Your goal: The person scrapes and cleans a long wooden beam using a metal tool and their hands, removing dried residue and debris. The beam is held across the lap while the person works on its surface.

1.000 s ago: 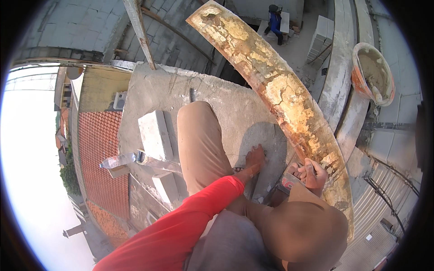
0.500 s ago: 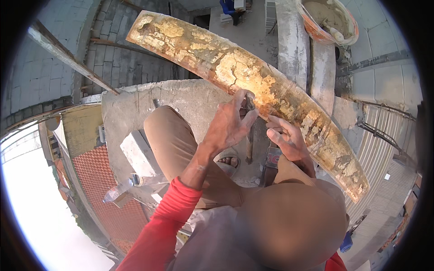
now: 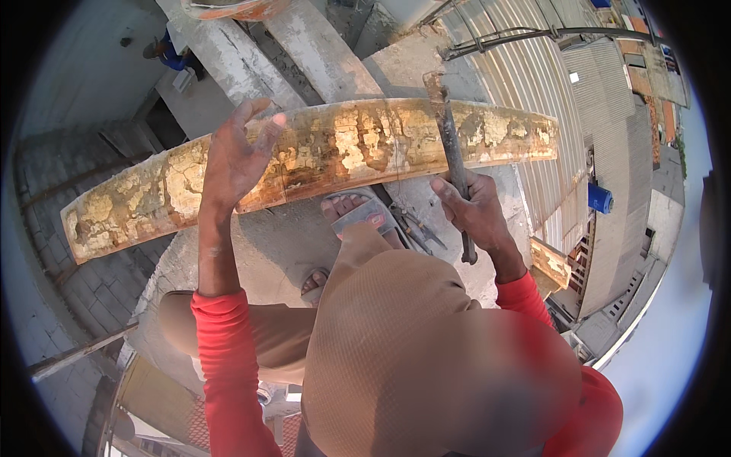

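A long curved plank [image 3: 350,148], crusted with flaking yellow-brown mortar, lies crosswise before me. My left hand [image 3: 237,156] reaches across its left part, thumb and fingers apart near the far edge. Nothing shows between them; whether they touch the plank cannot be made out. In my right hand [image 3: 476,206] is a worn, dusty hammer [image 3: 451,145], gripped low on the handle. Its head points away from me, above the plank's right part. A pair of pincers [image 3: 420,228] lies on the concrete beside my sandalled foot [image 3: 358,213].
Beyond the plank run two mortar-smeared concrete beams [image 3: 320,49], with an orange bucket [image 3: 236,9] at their far end. Far below on the left is a person in blue [image 3: 173,57]. Corrugated roofs [image 3: 495,68] lie lower down to the right of the concrete ledge [image 3: 263,236].
The view has turned, so the plank now lies nearly level across it. My hands have moved apart; the left has come off the dark tool, and the right now grips the hammer.
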`<state>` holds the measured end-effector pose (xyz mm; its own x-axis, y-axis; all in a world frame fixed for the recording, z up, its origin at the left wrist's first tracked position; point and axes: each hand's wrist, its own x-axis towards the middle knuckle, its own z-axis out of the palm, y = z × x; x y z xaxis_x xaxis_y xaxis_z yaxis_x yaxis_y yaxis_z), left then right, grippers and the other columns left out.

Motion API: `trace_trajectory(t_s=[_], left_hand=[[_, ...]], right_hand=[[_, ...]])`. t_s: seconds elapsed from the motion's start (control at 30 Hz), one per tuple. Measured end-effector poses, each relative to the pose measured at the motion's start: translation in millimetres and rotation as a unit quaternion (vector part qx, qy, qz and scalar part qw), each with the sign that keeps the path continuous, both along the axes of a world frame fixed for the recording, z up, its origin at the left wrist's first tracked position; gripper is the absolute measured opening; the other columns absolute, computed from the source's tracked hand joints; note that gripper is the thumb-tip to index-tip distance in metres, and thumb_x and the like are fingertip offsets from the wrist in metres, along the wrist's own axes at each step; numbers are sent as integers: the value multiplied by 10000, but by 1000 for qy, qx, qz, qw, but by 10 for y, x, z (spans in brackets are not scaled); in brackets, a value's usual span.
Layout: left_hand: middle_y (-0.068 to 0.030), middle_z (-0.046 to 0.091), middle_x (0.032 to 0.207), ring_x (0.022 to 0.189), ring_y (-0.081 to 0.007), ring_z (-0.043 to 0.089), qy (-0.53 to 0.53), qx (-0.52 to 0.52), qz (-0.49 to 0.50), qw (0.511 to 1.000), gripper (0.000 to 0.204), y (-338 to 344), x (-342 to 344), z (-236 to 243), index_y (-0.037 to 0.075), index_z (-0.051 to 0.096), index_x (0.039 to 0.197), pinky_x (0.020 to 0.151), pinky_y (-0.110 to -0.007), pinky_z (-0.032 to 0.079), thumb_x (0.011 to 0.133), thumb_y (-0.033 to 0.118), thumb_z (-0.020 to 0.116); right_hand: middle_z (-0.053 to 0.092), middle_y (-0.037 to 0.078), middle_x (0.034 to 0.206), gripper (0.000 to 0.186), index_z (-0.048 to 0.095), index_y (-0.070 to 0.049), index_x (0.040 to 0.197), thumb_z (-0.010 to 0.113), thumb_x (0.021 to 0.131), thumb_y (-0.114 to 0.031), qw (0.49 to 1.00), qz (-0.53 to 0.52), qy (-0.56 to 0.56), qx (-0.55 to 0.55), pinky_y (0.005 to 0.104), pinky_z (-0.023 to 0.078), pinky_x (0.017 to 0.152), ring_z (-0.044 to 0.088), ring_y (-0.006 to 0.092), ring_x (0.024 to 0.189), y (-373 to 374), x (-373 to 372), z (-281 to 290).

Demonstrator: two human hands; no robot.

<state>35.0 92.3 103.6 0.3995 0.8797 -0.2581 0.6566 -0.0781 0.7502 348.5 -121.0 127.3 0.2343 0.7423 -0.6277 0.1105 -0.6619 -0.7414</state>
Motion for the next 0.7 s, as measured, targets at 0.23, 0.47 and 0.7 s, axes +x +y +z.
trace_trajectory(t_s=[0.23,0.47,0.7], left_hand=[[-189,755,1331,1271,-261,711,-4,-76,65,995,577,20,-518,-415,-28,694,1381,1105,-395,532,1099,475,673],[-114,790,1199,1119,-181,707,76,-40,121,989,483,145,-1093,-238,-35,728,1328,1035,-342,531,1129,399,652],[-118,791,1193,1128,-183,709,70,-36,69,994,461,271,-879,-352,-40,718,1334,1030,-338,533,1136,370,642]], right_hand=[[460,-56,633,358,691,-10,833,765,1042,-291,971,-87,-166,-151,329,351,548,397,66,621,-1453,258,-943],[516,53,599,359,633,-3,783,766,987,-268,939,-138,-250,-193,419,419,588,487,173,585,-2537,135,-1728],[718,198,786,270,743,-17,1015,732,971,-282,909,-25,-354,-218,535,561,767,695,433,745,-2672,462,-2010]])
